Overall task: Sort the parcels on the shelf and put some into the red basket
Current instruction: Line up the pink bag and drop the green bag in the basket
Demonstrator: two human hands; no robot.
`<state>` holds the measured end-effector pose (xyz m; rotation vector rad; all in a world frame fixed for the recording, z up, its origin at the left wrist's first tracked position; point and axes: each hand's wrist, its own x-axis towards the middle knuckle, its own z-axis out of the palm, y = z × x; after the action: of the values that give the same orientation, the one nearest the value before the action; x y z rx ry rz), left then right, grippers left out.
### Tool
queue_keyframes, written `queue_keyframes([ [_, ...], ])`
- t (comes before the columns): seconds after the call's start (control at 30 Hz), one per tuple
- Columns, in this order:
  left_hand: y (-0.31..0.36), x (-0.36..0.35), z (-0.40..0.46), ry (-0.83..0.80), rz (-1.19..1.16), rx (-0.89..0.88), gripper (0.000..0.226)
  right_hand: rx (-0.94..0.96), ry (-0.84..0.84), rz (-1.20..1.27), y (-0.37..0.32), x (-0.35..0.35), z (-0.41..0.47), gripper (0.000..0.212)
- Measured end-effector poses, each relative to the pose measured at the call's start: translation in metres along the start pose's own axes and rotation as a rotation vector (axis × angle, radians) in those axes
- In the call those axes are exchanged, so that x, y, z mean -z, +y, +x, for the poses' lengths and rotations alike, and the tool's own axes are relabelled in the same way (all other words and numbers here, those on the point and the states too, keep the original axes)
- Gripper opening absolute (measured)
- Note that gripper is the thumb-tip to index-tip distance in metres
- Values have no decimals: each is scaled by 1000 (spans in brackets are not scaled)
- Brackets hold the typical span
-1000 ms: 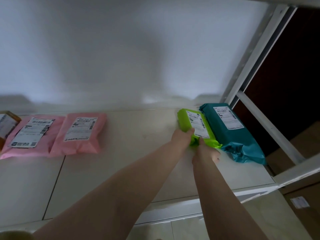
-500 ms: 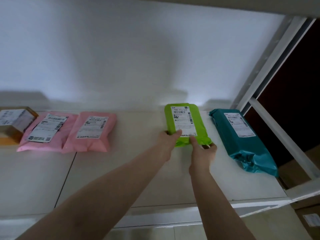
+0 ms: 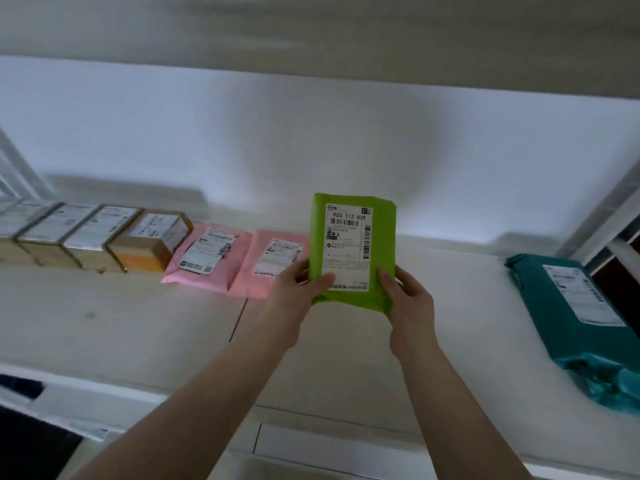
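Just left of the left hand [image 3: 300, 292] lie two pink mailers [image 3: 242, 263], the nearer one partly hidden behind the raised parcel; further left is a row of cardboard boxes [image 3: 100, 237]. A teal parcel [image 3: 568, 306] lies well right of the right hand [image 3: 408, 299] on the white shelf [image 3: 138, 323]. Half a second ago the green parcel [image 3: 351, 251] lay flat on the shelf; now both hands grip its lower corners and hold it tilted up. Its white label reads "900 T12 039".
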<state>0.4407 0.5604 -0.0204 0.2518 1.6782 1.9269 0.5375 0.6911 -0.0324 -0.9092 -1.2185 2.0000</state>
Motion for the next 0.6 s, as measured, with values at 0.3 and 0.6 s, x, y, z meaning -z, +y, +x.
queue_keyframes([
  [0.3,25,69,-25,-37,-131,39,27,61,-143,35,23,-48,-35,31],
  [0.6,35,108,-32,-47,-166,-5,23,85,-179,39,39,-82,-52,33],
])
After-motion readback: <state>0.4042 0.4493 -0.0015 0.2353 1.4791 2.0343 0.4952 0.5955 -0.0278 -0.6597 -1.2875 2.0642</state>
